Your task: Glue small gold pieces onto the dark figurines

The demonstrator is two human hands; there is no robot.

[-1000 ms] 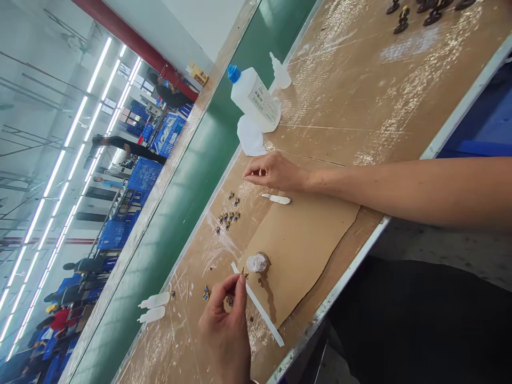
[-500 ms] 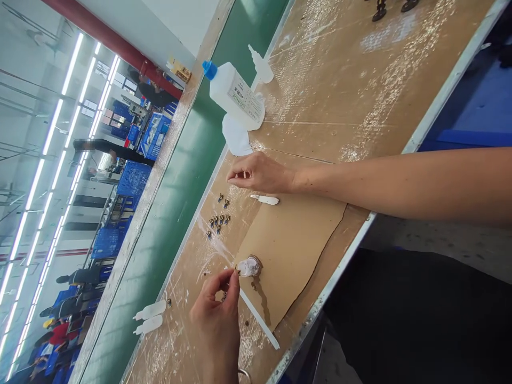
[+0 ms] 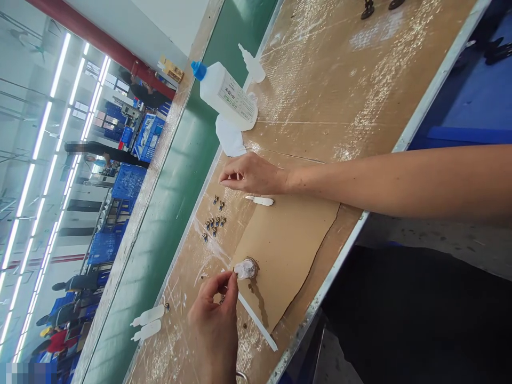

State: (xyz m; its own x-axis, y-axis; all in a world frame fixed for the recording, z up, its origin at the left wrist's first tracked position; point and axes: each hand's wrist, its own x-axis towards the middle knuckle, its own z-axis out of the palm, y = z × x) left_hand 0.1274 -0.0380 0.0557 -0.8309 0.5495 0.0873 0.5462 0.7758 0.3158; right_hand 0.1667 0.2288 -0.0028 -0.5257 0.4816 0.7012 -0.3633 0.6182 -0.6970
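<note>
The view is turned sideways. My left hand (image 3: 215, 320) is closed in a pinch on a tiny dark-gold piece (image 3: 234, 270), too small to name. Its fingertips are at the mouth of a small clear cup (image 3: 244, 269) with whitish contents; whether they touch it, I cannot tell. Another small piece shows partly inside its curled fingers. My right hand (image 3: 258, 175) hovers with fingertips pressed together; anything between them is hidden. Beside it lie a white, narrow-tipped object (image 3: 260, 201) and several small gold-and-blue pieces (image 3: 215, 223). Brown cardboard (image 3: 288, 250) lies under the cup.
A large white bottle (image 3: 228, 96) with a blue cap stands beyond my right hand, near a small nozzle bottle (image 3: 253, 64). Two more nozzle bottles (image 3: 148, 322) lie beyond my left hand. A white strip (image 3: 258, 322) lies along the cardboard. Other people work in the background.
The whole view has shifted slightly. Both hands keep nearly the same pose, the left still pinching at the cup. The tiny piece in its fingertips shows less now.
</note>
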